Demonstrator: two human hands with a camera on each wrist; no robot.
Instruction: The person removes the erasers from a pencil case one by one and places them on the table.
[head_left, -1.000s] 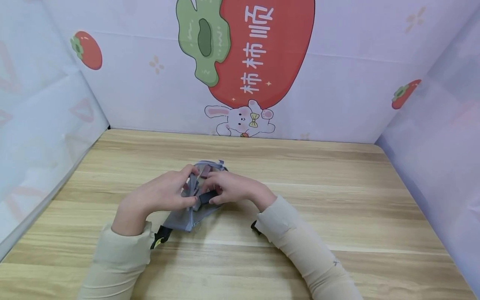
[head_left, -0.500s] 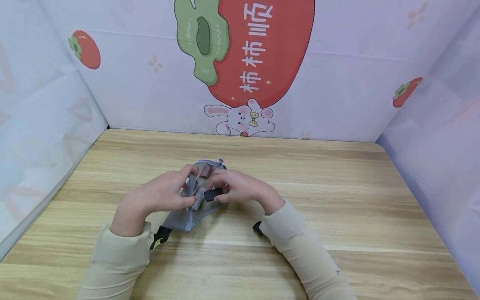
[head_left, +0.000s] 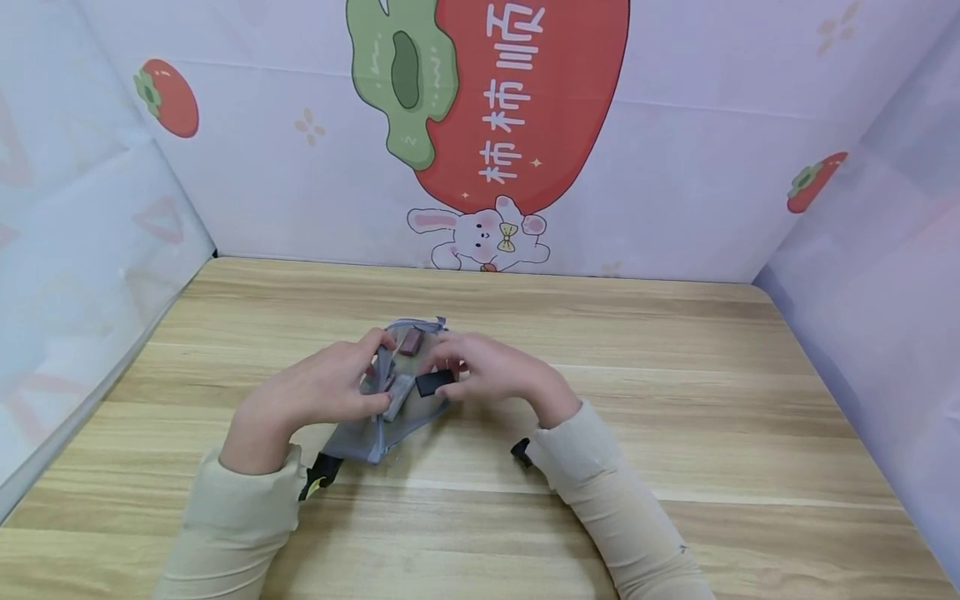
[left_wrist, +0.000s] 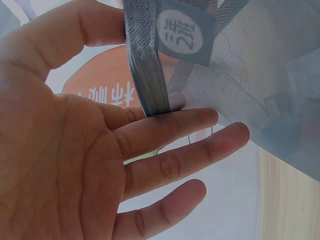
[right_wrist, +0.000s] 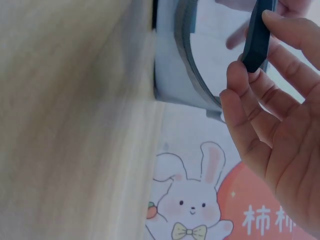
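A grey mesh zipper pouch (head_left: 352, 440) lies unzipped on the table. My left hand (head_left: 330, 383) pinches its zippered edge between thumb and fingers, and in the left wrist view a label (left_wrist: 186, 31) with a round white mark shows beside the zipper (left_wrist: 145, 55). Over the opening, my right hand (head_left: 495, 367) pinches a small black rectangular block (head_left: 431, 383); the right wrist view has this block (right_wrist: 256, 40) upright between thumb and fingertips. Inside the pouch are a reddish-brown block (head_left: 411, 342) and a grey block (head_left: 399, 397), partly hidden by the left fingers.
The wood-grain table (head_left: 675, 400) is bordered by a printed backdrop (head_left: 675, 192) with a persimmon and rabbit, plus side panels. A black piece (head_left: 322, 475) with yellow sits by the left cuff, and another black piece (head_left: 521, 452) by the right cuff.
My right hand has shifted slightly right and away, drawing the black block clear of the grey one. Left hand and pouch stay nearly in place.
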